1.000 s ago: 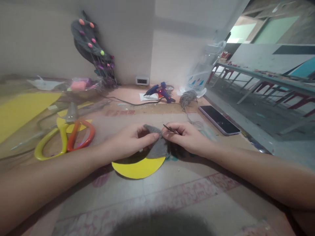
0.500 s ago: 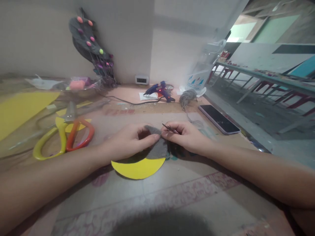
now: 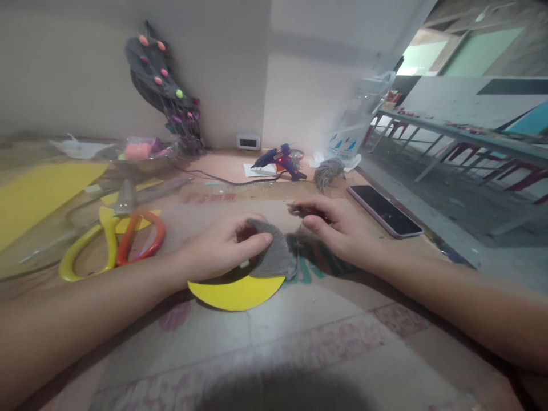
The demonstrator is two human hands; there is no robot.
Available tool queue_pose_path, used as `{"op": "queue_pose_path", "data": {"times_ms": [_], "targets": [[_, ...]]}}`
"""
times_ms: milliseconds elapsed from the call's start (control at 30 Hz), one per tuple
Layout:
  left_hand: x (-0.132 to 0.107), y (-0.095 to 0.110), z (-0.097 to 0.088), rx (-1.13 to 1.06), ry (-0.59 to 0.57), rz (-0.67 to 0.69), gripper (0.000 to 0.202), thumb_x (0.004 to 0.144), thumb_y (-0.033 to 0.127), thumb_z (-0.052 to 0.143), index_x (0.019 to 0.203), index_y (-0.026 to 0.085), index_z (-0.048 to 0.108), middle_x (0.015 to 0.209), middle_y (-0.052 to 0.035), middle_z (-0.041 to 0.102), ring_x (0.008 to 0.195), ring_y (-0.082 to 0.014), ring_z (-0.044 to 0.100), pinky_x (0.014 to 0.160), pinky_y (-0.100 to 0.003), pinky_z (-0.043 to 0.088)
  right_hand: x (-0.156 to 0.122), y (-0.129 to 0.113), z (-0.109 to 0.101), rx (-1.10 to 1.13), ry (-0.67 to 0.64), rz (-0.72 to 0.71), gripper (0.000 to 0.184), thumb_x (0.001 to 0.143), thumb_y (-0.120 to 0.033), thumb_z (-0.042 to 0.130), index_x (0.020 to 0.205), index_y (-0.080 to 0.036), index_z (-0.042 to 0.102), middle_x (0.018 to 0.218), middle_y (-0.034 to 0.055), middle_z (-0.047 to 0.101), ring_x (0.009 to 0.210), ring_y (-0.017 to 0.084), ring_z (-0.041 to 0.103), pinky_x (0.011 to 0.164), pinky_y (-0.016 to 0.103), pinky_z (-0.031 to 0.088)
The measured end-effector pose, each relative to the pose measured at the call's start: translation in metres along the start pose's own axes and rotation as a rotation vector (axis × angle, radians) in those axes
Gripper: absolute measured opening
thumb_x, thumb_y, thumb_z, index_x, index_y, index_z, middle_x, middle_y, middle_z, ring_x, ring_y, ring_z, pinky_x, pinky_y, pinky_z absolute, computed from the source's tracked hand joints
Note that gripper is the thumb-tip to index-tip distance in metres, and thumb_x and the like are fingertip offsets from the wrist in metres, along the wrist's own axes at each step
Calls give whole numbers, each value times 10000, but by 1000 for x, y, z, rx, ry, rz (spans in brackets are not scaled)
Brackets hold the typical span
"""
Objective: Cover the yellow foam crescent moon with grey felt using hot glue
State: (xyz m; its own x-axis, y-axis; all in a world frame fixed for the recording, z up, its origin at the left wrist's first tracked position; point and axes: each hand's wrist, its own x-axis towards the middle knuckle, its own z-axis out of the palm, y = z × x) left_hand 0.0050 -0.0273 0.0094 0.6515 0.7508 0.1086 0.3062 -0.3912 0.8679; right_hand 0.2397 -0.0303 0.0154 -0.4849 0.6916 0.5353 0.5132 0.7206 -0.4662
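My left hand (image 3: 233, 242) is closed on a yellow card shape (image 3: 237, 294) partly wrapped in grey yarn (image 3: 274, 251), its thumb pressing on the wrapped part. The bare yellow part has a curved lower edge. To the right, apart from the card, my right hand (image 3: 331, 225) is raised with its thumb away from its fingers. At its fingertips shows the end of a thin dark tool (image 3: 293, 209); most of it is hidden by the fingers, and its kind cannot be made out. A grey yarn bundle (image 3: 329, 173) lies beyond my right hand.
Scissors with yellow and orange handles (image 3: 139, 238) lie at left by yellow sheets (image 3: 38, 200). A blue glue gun (image 3: 280, 161) with its cord, a small digital clock (image 3: 248, 141) and a pinned grey crescent (image 3: 149, 68) stand behind. A phone (image 3: 385, 211) lies at right.
My right hand has drawn away from the wrapped card, a little up and right, and its thumb has parted from the fingers. My left hand keeps its hold on the card.
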Motion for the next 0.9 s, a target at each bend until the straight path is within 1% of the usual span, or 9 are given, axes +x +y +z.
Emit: {"op": "queue_pose_path", "data": {"times_ms": [100, 167, 300, 467, 700, 900], "targets": [[0, 0, -1, -7, -7, -17, 178, 886, 293, 488, 775, 169, 552, 649, 53, 499, 609, -91, 478, 544, -195, 386, 0, 1, -2, -176, -65, -172, 258, 957, -331, 475, 1005, -145, 647, 808, 63, 656, 735, 163, 575, 670, 281, 421], [0, 0, -1, -14, -13, -23, 170, 882, 289, 487, 778, 170, 552, 641, 57, 488, 598, -88, 469, 534, -191, 383, 0, 1, -5, -254, -100, -236, 279, 965, -330, 462, 988, -138, 662, 776, 66, 640, 725, 167, 558, 664, 287, 395], [0, -1, -1, -25, -4, -33, 164, 875, 294, 489, 786, 171, 554, 640, 61, 481, 586, -85, 470, 528, -186, 389, -1, 2, -8, -319, -124, -283, 305, 967, -340, 455, 1024, -126, 665, 786, 75, 633, 710, 168, 547, 644, 291, 367], [2, -1, -1, -8, -3, -46, 163, 868, 303, 495, 802, 170, 563, 647, 60, 472, 570, -84, 468, 512, -187, 386, -4, 5, -3, -368, -101, -366, 277, 956, -314, 480, 1014, -118, 667, 759, 71, 632, 690, 171, 537, 623, 297, 343], [2, -3, -2, 52, -4, -17, 167, 874, 297, 485, 805, 170, 569, 662, 50, 477, 590, -91, 469, 522, -190, 382, -3, 5, 0, -364, -87, -368, 261, 957, -307, 475, 999, -129, 661, 750, 69, 630, 678, 166, 534, 621, 291, 345], [0, -3, -2, 68, -5, -24, 178, 869, 312, 482, 817, 169, 575, 668, 44, 481, 594, -98, 464, 520, -199, 376, -3, 7, 1, -381, -85, -373, 248, 951, -317, 488, 1005, -142, 656, 765, 65, 635, 688, 170, 541, 628, 298, 346]]}}
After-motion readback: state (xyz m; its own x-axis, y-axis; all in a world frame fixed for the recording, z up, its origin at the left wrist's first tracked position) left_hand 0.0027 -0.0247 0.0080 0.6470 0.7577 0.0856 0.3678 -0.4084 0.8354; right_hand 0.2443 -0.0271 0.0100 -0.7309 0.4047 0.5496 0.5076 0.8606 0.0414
